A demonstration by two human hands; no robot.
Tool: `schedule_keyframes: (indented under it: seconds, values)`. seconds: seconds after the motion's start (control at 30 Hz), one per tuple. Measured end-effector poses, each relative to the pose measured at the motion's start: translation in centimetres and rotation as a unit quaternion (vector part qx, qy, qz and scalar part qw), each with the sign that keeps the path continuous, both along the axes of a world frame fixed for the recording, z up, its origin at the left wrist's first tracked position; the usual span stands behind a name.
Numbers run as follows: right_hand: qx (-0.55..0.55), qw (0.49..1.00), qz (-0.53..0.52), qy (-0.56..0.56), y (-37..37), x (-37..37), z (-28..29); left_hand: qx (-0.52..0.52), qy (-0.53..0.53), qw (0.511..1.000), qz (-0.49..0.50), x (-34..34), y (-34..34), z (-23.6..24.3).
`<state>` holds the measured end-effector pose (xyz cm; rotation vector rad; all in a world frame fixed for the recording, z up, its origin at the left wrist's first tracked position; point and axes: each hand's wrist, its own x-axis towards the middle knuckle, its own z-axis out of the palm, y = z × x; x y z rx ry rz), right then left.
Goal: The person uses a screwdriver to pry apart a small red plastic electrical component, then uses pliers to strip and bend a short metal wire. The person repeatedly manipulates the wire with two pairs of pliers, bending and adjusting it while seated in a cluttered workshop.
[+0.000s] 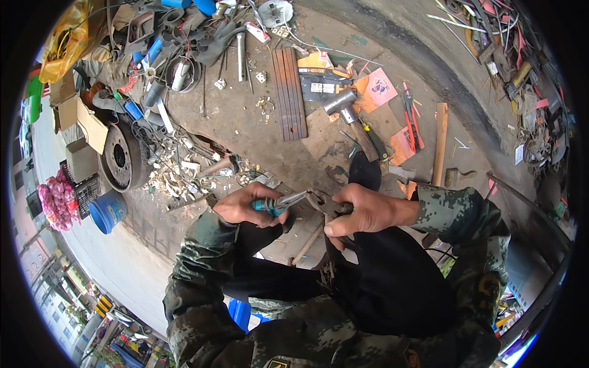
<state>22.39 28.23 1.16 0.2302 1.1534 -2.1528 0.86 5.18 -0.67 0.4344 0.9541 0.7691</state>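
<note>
My left hand is closed round the teal handle of a hand tool, whose silver metal part points right and meets a dark metal piece with a looped end. My right hand grips that dark piece, thumb pressed along it, over my dark-clad lap. Just beyond my right hand lie a hammer with a wooden handle, a red-handled long tool and orange cardboard.
Rusty flat bars lie ahead. Scrap, tools and a wheel rim crowd the left, near a blue bucket and pink net bags. A wooden slat lies at right, with a scrap heap beyond.
</note>
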Motion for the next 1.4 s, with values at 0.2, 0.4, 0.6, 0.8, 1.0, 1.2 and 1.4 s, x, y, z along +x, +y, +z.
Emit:
schedule_keyframes:
  seconds: [0.2, 0.4, 0.6, 0.8, 1.0, 1.2, 1.4]
  values:
    - [0.095, 0.99, -0.092, 0.053, -0.3, -0.7, 0.0, -0.042, -0.039, 0.991, 0.119, 2.2, 0.0, 0.0]
    - [0.307, 0.936, -0.116, 0.13, 0.9, -1.1, -1.0, -0.036, -0.072, 0.977, 0.2, 3.0, -0.2, -1.2]
    - [0.147, 0.98, -0.117, 0.066, 1.1, -1.0, -1.3, -0.038, -0.04, 0.974, 0.22, 2.6, 0.1, -1.3]
    - [0.176, 0.971, -0.142, 0.07, 0.4, -1.6, -2.9, -0.057, -0.064, 0.921, 0.38, 3.2, 2.2, -2.0]
    - [0.182, 0.976, -0.08, 0.085, -0.8, -2.2, -3.9, -0.009, -0.045, 0.918, 0.393, 3.5, 3.2, -0.4]
    - [0.139, 0.986, -0.054, 0.07, -0.8, -2.1, -4.0, -0.017, -0.067, 0.918, 0.39, 3.5, 3.5, -0.8]
    - [0.066, 0.995, -0.041, 0.06, -1.0, -2.3, -4.3, -0.014, -0.107, 0.91, 0.4, 3.5, 3.1, -1.0]
